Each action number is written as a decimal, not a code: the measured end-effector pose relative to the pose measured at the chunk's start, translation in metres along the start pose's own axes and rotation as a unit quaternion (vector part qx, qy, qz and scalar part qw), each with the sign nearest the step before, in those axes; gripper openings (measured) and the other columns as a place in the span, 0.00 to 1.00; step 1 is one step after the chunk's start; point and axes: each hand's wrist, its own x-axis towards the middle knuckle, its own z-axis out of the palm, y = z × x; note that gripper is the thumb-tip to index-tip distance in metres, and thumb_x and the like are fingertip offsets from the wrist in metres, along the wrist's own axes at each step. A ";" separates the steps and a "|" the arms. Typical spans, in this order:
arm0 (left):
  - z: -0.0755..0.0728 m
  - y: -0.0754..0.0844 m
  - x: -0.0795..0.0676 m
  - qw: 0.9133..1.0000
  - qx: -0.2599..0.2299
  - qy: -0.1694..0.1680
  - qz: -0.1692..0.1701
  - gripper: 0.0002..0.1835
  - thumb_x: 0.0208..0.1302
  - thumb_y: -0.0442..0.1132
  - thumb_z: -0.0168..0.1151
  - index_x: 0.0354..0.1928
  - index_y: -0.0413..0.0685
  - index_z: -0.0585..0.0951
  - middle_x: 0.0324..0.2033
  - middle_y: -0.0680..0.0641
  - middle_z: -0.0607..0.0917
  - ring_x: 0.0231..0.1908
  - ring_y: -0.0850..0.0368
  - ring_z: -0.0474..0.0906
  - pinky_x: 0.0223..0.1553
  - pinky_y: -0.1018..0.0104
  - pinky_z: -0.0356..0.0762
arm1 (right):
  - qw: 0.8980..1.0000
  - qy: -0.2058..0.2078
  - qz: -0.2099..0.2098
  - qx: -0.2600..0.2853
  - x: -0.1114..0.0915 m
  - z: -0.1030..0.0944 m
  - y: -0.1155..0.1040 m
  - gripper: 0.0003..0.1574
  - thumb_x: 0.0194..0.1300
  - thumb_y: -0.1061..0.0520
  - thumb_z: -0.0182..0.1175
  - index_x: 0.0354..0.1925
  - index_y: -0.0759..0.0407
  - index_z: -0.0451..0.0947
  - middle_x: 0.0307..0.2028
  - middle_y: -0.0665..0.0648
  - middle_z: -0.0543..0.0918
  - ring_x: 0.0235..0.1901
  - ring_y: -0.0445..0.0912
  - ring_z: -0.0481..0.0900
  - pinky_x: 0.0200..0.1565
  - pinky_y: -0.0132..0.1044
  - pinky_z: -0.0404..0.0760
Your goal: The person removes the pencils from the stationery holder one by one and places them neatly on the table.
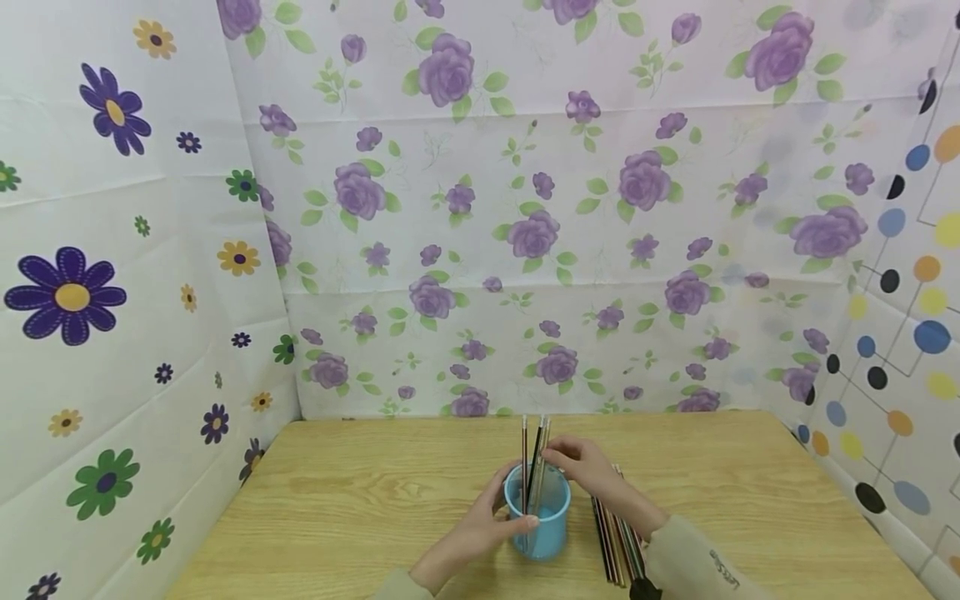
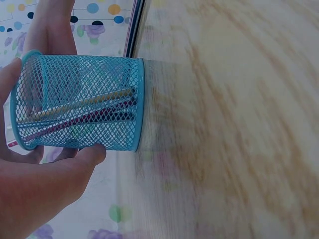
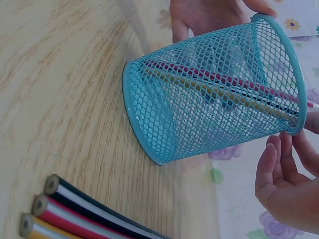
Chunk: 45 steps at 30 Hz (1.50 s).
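Note:
A light-blue mesh pencil cup (image 1: pixel 550 533) stands upright on the wooden table. My left hand (image 1: pixel 480 527) holds it round its side, thumb at the near rim; the left wrist view shows that hand (image 2: pixel 50 184) against the mesh. Inside lean a red pencil (image 3: pixel 219 78), a black pencil (image 1: pixel 537 446) and a yellow pencil (image 3: pixel 219 92), their upper ends sticking out above the rim. Over the cup's right rim, my right hand (image 1: pixel 592 475) pinches the yellow pencil near its top between thumb and fingertips.
Several loose striped pencils (image 1: pixel 611 542) lie side by side on the table (image 1: pixel 360 500), right of the cup and under my right forearm. Flower-patterned cloth (image 1: pixel 487 250) hangs behind the table, with more patterned cloth at left and right.

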 end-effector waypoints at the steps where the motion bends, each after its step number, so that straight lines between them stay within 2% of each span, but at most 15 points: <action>1: 0.000 0.000 0.000 1.000 0.001 0.000 0.002 0.43 0.66 0.48 0.62 0.75 0.64 0.48 0.73 0.41 0.58 0.71 0.34 0.53 0.65 0.28 0.56 | 1.000 0.002 -0.001 0.002 0.000 -0.001 0.000 0.24 0.69 0.44 0.57 0.52 0.60 0.78 0.46 0.57 0.83 0.47 0.50 0.79 0.45 0.44 0.82; 7: 0.000 0.000 0.001 1.000 0.008 0.000 0.008 0.43 0.66 0.48 0.62 0.75 0.64 0.48 0.73 0.42 0.58 0.72 0.34 0.53 0.65 0.29 0.56 | 1.000 0.008 -0.011 0.023 0.002 -0.006 -0.004 0.26 0.69 0.45 0.57 0.53 0.65 0.77 0.46 0.61 0.83 0.44 0.46 0.79 0.44 0.41 0.84; 13: 0.000 0.000 0.001 1.000 0.013 0.006 0.005 0.43 0.65 0.48 0.63 0.75 0.65 0.49 0.72 0.42 0.59 0.71 0.34 0.54 0.65 0.29 0.58 | 0.999 0.012 0.002 0.029 0.000 -0.013 -0.011 0.28 0.70 0.44 0.56 0.54 0.66 0.75 0.47 0.63 0.81 0.43 0.45 0.78 0.47 0.40 0.82; 21: 0.000 -0.001 0.000 1.000 0.012 0.006 0.003 0.43 0.65 0.48 0.62 0.75 0.65 0.48 0.73 0.41 0.58 0.71 0.33 0.54 0.64 0.29 0.58 | 0.996 0.040 0.018 0.073 -0.002 -0.021 -0.018 0.27 0.70 0.45 0.57 0.53 0.67 0.75 0.42 0.58 0.81 0.41 0.44 0.79 0.44 0.36 0.82; 25: 0.000 -0.001 0.001 1.000 0.011 0.005 0.002 0.43 0.66 0.47 0.62 0.75 0.64 0.48 0.73 0.40 0.58 0.71 0.33 0.53 0.64 0.28 0.57 | 0.994 0.039 0.012 0.099 -0.003 -0.025 -0.020 0.26 0.70 0.46 0.57 0.52 0.67 0.74 0.41 0.57 0.81 0.40 0.45 0.79 0.44 0.37 0.82; 35: 0.001 0.000 0.000 1.000 0.007 0.006 0.000 0.43 0.66 0.46 0.62 0.76 0.63 0.48 0.72 0.40 0.59 0.71 0.33 0.54 0.65 0.29 0.56 | 0.990 0.043 0.012 0.131 -0.005 -0.030 -0.020 0.28 0.70 0.45 0.57 0.53 0.68 0.73 0.45 0.64 0.80 0.40 0.44 0.80 0.47 0.42 0.83; 40: 0.001 -0.001 0.000 1.000 0.003 0.004 0.002 0.43 0.66 0.46 0.62 0.76 0.62 0.48 0.72 0.40 0.59 0.71 0.33 0.54 0.65 0.29 0.56 | 0.989 0.042 0.014 0.138 -0.004 -0.033 -0.018 0.29 0.70 0.44 0.57 0.54 0.67 0.72 0.43 0.60 0.81 0.41 0.44 0.81 0.50 0.44 0.83; 45: 0.001 0.000 0.000 1.000 0.004 0.006 0.003 0.43 0.66 0.46 0.63 0.76 0.62 0.48 0.72 0.39 0.59 0.71 0.33 0.54 0.65 0.29 0.56 | 0.986 0.052 0.024 0.156 -0.006 -0.037 -0.019 0.29 0.70 0.44 0.56 0.54 0.67 0.72 0.45 0.61 0.80 0.42 0.44 0.81 0.49 0.40 0.84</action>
